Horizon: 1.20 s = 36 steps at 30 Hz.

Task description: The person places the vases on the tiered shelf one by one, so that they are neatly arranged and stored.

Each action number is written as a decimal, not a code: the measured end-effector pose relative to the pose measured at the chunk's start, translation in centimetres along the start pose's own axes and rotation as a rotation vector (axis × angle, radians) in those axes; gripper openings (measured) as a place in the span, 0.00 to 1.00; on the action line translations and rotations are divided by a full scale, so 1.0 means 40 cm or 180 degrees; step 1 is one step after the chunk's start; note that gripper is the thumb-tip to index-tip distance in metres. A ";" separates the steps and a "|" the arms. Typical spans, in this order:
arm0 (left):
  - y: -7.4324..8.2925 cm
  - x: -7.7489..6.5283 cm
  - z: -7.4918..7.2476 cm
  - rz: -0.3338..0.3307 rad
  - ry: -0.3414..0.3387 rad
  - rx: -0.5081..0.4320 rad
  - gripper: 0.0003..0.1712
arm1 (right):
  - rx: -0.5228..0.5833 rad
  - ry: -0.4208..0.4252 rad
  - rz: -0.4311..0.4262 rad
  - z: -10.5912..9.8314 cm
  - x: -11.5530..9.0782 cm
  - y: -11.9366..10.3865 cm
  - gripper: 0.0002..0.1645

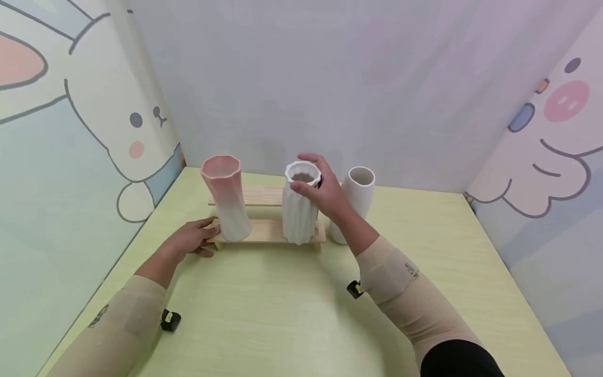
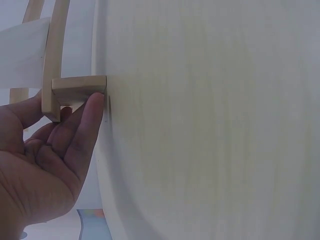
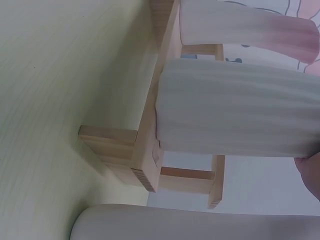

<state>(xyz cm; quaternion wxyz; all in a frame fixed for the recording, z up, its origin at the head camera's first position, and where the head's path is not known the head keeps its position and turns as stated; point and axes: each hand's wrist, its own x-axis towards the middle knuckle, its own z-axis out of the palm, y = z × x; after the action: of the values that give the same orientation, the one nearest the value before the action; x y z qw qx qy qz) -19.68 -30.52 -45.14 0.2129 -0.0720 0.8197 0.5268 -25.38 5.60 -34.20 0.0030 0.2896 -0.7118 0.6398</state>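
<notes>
Right hand (image 1: 328, 195) grips scallop-rimmed, fluted white vase (image 1: 299, 217); left hand (image 1: 192, 238) grips end of pale wooden stand (image 1: 266, 231).

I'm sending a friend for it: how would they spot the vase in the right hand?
On the table stands a two-step wooden shelf. Near the right end of its front step, the right hand holds a ridged vase. Unlike the pink-topped vase, it is white throughout; unlike the smooth vase on the table, its rim is scalloped.

Back wall (image 1: 301, 78) plain, pale lilac-grey. Left wall (image 1: 52, 220) pale blue-green, bearing a rabbit print (image 1: 105, 94). Right wall (image 1: 572, 277) bears a pink-snouted figure (image 1: 565, 139). Table (image 1: 278, 314) pale yellow, faintly grained. Shadows soft.
</notes>
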 end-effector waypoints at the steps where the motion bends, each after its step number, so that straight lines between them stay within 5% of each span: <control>1: -0.001 0.000 0.000 0.0011 -0.0005 0.0007 0.48 | 0.0044 -0.0011 -0.0048 -0.001 0.000 -0.001 0.54; 13: 0.003 -0.003 0.002 0.0020 -0.0025 0.0011 0.48 | -0.0146 0.0073 -0.0702 -0.052 -0.014 -0.057 0.67; 24: 0.001 -0.005 0.004 0.0013 -0.0002 -0.0038 0.47 | -0.0637 0.0460 -0.0733 -0.134 -0.076 -0.174 0.68; 32: 0.005 -0.012 0.002 -0.0013 -0.0010 -0.0025 0.48 | -0.1004 0.0736 -0.0340 -0.230 -0.079 -0.062 0.55; 36: 0.009 -0.015 0.004 -0.0027 -0.0024 -0.0043 0.48 | -0.0830 0.0708 -0.0049 -0.249 -0.087 -0.012 0.52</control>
<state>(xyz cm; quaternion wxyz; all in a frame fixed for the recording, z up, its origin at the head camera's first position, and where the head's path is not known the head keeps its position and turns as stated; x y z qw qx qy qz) -19.22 -30.30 -44.64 0.2177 -0.0749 0.8150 0.5317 -25.94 16.10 -33.24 0.1242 0.2196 -0.7818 0.5702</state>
